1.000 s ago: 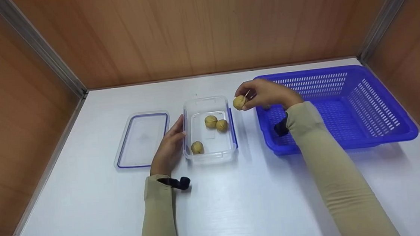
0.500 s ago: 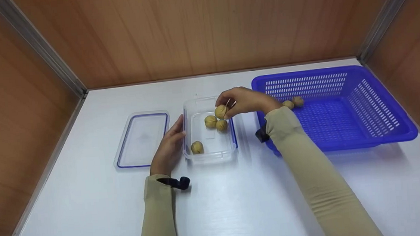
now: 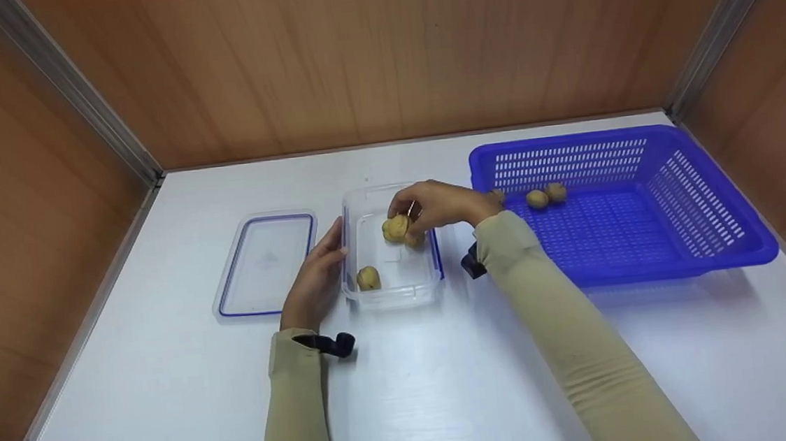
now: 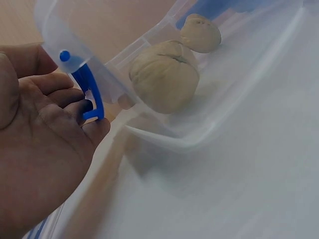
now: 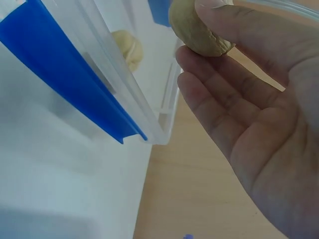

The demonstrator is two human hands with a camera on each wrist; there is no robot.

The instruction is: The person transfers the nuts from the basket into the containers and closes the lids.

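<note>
Two hands work over a white table (image 3: 407, 401), and we look down on them from above. Our right hand (image 3: 437, 206) reaches into a clear box (image 3: 393, 292) at the table's centre, fingertips pinching a walnut (image 3: 396, 228) just above the box floor; the right wrist view shows the nut (image 5: 197, 30) held between thumb and fingers. Another nut sits half hidden under that hand, and one more (image 3: 368, 277) lies alone toward 6 o'clock inside the box. Our left hand (image 3: 315, 279) rests flat-fingered against the box's 9 o'clock wall, steadying it without curling round it. The lid (image 3: 264, 262) lies flat on the table at 9 o'clock from the box. At 3 o'clock stands a blue basket (image 3: 718, 251) with two walnuts (image 3: 545, 196) visible near its far left corner, and perhaps a third by the rim. We judge the step in hand to be setting this nut down in the box; next calls for loosening the pinch and lifting clear without knocking the neighbours.
</note>
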